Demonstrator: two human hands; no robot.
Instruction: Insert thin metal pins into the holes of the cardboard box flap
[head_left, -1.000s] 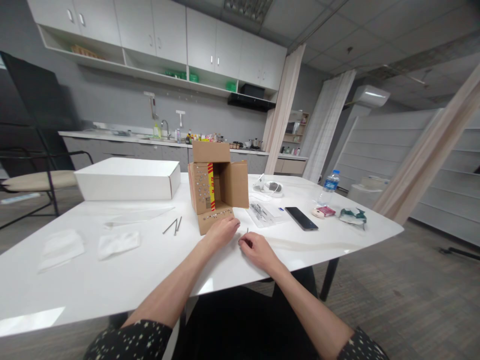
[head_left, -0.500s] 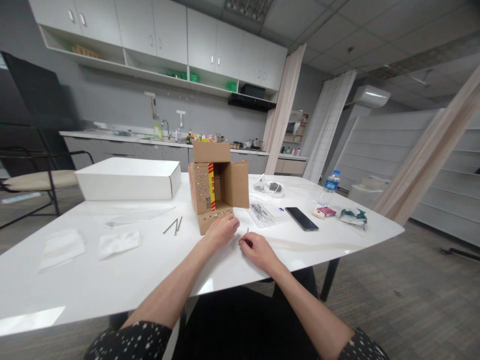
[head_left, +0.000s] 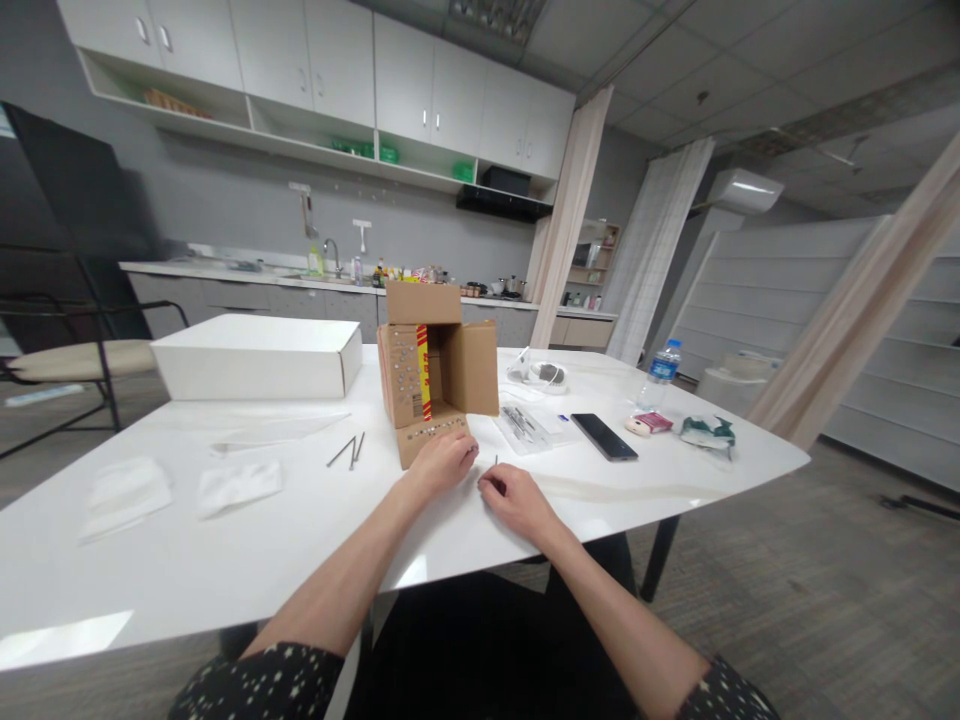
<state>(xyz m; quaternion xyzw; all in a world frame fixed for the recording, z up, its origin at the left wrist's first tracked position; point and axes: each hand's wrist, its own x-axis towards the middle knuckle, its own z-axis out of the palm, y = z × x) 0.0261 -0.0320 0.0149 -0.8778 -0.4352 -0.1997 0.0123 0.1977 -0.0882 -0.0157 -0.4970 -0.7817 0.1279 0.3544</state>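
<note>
An open cardboard box (head_left: 439, 365) lies on its side on the white table (head_left: 225, 560), its lower flap (head_left: 431, 437) studded with small metal pins. My left hand (head_left: 444, 462) rests on the table against that flap, fingers curled. Just to its right, my right hand (head_left: 512, 498) pinches a thin metal nail (head_left: 496, 462) that stands up from its fingertips. Two loose nails (head_left: 346, 451) lie on the table left of the box.
A white flat box (head_left: 255, 357) sits at the back left. Clear plastic bags (head_left: 172, 487) lie at the left, another bag of nails (head_left: 523, 425) right of the cardboard box. A black phone (head_left: 604, 437), water bottle (head_left: 658, 374) and chair (head_left: 67, 350) are around.
</note>
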